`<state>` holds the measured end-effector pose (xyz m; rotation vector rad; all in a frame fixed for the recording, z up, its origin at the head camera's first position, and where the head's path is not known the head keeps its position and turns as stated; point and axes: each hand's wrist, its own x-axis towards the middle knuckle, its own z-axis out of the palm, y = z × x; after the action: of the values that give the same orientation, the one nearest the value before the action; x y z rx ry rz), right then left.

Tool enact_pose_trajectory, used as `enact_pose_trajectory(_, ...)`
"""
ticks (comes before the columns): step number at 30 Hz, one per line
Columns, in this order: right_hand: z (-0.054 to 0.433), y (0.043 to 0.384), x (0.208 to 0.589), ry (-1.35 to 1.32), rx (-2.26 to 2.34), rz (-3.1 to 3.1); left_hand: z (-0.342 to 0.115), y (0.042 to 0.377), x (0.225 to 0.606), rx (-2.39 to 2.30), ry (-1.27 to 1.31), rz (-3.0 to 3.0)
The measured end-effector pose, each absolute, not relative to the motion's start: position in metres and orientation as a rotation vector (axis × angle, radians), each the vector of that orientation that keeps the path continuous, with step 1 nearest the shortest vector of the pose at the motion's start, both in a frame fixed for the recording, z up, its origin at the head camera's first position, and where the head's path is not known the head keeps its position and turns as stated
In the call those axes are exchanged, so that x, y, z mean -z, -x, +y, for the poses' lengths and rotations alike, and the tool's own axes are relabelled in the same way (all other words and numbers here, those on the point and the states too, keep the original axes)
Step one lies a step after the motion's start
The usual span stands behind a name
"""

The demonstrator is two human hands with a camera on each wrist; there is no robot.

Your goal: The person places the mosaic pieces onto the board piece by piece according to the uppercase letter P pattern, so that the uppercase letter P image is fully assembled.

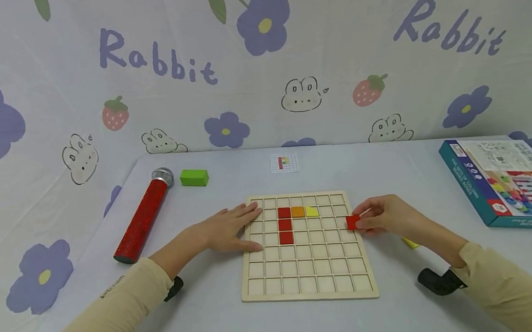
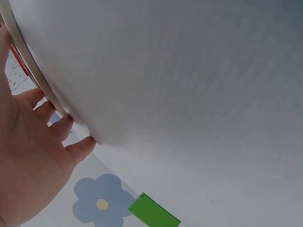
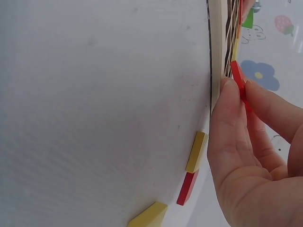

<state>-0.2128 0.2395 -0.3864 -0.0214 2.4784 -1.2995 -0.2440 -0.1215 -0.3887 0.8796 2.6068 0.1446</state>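
Observation:
A wooden grid board (image 1: 309, 297) lies flat in the middle of the table. My left hand (image 1: 233, 229) rests on its left edge with the fingers spread. Between thumb and fingers, my right hand (image 1: 387, 216) pinches a red square tile (image 1: 353, 222) over the board's right edge; the right wrist view shows this red tile (image 3: 237, 78) tilted. Three red tiles (image 1: 285, 225) stand in a column on the grid. To the right of the top one come an orange tile (image 1: 298, 212) and a yellow tile (image 1: 312, 211).
Behind the board lies a small pattern card (image 1: 284, 163). A red microphone (image 1: 142, 221) and a green block (image 1: 194, 177) are at the left, a teal game box (image 1: 508, 185) at the right. Near my right hand lie yellow tiles (image 3: 196, 152) and a red tile (image 3: 187, 187).

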Motion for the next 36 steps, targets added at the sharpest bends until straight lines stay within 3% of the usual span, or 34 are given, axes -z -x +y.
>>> enact_pose_trajectory(17, 0.240, 0.211, 0.377, 0.050, 1.313, 2.457, -0.121, 0.243, 0.388, -0.149, -0.872, 2.603)
enact_pose_trajectory(36, 0.192, 0.207, 0.380, 0.116, 1.458, 2.186, -0.121, 0.244, 0.388, -0.138, -0.865, 2.604)
